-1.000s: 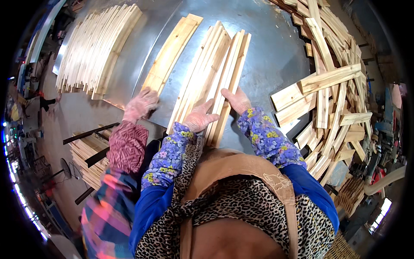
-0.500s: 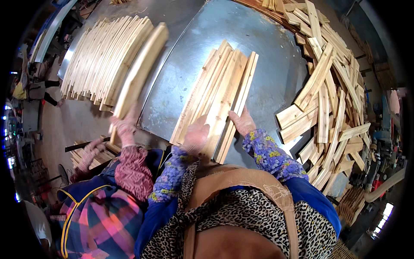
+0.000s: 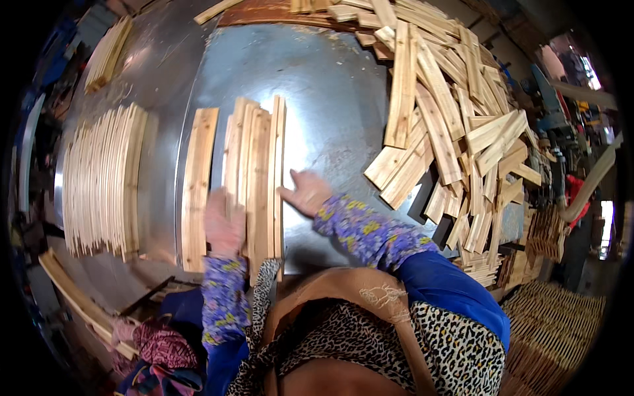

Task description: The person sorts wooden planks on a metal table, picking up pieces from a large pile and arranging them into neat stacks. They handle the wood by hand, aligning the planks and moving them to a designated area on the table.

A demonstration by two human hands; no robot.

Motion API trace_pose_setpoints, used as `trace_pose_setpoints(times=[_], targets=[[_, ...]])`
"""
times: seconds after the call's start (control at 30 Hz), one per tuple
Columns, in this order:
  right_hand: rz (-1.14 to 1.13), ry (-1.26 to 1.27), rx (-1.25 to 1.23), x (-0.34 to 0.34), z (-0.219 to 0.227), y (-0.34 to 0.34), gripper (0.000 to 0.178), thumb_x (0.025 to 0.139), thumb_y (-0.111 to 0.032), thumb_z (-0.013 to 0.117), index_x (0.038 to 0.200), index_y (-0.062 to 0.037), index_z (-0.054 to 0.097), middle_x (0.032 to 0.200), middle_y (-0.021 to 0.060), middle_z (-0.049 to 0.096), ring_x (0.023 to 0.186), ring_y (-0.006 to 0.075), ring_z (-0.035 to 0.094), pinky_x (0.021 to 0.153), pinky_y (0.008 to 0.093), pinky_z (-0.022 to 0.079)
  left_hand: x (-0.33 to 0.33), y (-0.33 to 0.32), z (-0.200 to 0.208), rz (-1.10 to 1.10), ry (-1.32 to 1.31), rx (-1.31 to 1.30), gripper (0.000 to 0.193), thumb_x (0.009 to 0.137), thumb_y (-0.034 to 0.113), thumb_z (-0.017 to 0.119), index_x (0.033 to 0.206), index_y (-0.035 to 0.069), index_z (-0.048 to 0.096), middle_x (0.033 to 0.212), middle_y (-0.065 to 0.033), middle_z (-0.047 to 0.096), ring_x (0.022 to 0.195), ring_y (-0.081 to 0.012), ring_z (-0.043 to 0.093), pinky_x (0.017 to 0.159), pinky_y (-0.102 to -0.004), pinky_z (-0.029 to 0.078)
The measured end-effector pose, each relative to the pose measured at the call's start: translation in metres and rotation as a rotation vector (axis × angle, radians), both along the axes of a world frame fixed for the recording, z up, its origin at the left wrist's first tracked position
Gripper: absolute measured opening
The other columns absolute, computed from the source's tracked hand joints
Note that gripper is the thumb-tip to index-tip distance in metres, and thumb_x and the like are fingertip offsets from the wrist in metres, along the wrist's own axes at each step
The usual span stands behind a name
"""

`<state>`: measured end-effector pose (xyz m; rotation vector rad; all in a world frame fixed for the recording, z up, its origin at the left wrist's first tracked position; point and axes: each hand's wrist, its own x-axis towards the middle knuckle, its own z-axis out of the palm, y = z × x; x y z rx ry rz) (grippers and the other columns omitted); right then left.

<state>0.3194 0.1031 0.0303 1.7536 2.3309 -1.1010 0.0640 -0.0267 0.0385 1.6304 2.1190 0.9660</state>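
A small group of pale wooden slats (image 3: 256,165) stands close together on the metal table in front of me. My left hand (image 3: 224,228) rests at its left side, fingers stretched forward, between the group and a separate wooden board (image 3: 200,171). That board lies to the left with a narrow gap. At the group's right side is my right hand (image 3: 308,193), thumb and fingers apart. Its fingertips are at the edge of the outermost slat; whether they press on it I cannot tell. Neither hand is wrapped around a slat.
Loose boards (image 3: 439,109) lie in a large heap at the right of the metal table (image 3: 330,86). An even row of slats (image 3: 99,185) stands at the left, a smaller stack (image 3: 109,53) beyond. A co-worker's hand (image 3: 125,333) holds a long board (image 3: 79,297) at lower left.
The view has shifted, so the table's contents sit further left. One board now lies apart left of my group, and my left hand has moved to that side. The co-worker's board has swung to the lower left.
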Motion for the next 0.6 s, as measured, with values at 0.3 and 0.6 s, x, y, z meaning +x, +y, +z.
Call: trace_pose_setpoints(times=[0.3,0.6], targets=[[-0.560,-0.416,0.368,0.234,-0.008,0.163,0.094,0.091,-0.025,0.076,0.173,-0.0099,0.032,0.167,0.0270,0.047,0.150,0.0480,0.049,0.125,0.0460,0.045,0.212,0.092,-0.007,-0.421,0.091,-0.128,0.060,0.094,0.038,0.074,0.143,0.004,0.065,0.147,-0.0205,0.064,0.136,-0.0436,0.056,0.121,-0.0605,0.039],[-0.920,1.434,-0.533,0.252,0.009,0.039,0.076,0.092,-0.008,0.053,0.167,-0.0048,0.042,0.136,0.0228,0.069,0.113,0.0384,0.076,0.106,0.0455,0.062,0.168,0.163,-0.029,-1.242,0.882,-0.290,0.065,0.101,0.056,0.062,0.145,0.008,0.065,0.143,-0.0168,0.064,0.141,-0.0330,0.053,0.133,-0.0601,0.020]])
